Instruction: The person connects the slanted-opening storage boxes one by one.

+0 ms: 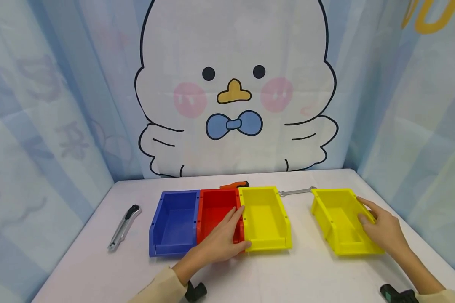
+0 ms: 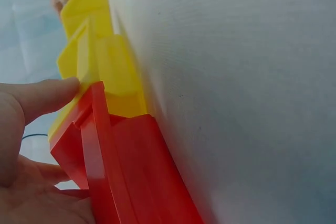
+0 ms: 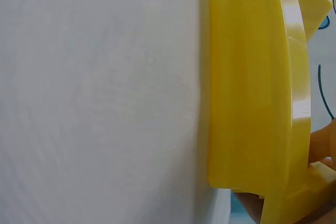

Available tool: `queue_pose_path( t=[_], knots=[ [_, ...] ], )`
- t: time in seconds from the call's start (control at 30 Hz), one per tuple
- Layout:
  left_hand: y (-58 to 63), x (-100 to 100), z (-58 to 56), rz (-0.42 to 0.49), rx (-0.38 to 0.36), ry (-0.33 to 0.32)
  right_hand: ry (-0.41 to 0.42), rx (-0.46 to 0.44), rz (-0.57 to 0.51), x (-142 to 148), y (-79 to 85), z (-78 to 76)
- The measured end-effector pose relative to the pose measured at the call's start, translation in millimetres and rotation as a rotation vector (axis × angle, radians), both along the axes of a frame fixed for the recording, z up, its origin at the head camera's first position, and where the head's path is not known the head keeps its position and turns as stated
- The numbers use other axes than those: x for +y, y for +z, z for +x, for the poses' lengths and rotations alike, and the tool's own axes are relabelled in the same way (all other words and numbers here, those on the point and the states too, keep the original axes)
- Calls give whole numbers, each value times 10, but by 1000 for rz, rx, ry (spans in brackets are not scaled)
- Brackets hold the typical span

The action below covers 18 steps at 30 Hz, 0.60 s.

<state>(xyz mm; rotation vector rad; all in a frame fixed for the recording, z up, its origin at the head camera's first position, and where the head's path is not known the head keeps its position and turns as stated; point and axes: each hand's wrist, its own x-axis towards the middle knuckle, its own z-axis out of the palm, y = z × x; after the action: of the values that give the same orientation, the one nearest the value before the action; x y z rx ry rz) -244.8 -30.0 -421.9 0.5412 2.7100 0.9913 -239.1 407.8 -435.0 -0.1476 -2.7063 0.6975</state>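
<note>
A blue bin (image 1: 176,223), a red bin (image 1: 216,204) and a yellow bin (image 1: 265,219) stand side by side on the table. My left hand (image 1: 221,240) reaches over the red bin, its fingers fairly straight along the seam with the yellow one. In the left wrist view, the thumb (image 2: 52,95) touches the yellow edge beside the red bin's corner. Farther right, my right hand (image 1: 386,229) grips the right wall of a second yellow bin (image 1: 337,214), thumb on the inside. The right wrist view shows that bin's yellow front (image 3: 247,93) close up, with the hand partly hidden behind it.
A grey utility knife (image 1: 124,228) lies left of the blue bin. A wrench (image 1: 297,192) lies behind and between the yellow bins. Something orange and black (image 1: 234,185) shows behind the red bin, mostly hidden. Printed curtains (image 1: 235,155) hang around the white table (image 1: 273,282).
</note>
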Motion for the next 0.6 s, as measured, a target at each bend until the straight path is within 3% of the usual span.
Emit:
queue_pose_path(
  t=[0.6],
  knots=[
    [-47, -26, 1, -16, -6, -15, -33, 15, -3, -66, -1, -9]
  ],
)
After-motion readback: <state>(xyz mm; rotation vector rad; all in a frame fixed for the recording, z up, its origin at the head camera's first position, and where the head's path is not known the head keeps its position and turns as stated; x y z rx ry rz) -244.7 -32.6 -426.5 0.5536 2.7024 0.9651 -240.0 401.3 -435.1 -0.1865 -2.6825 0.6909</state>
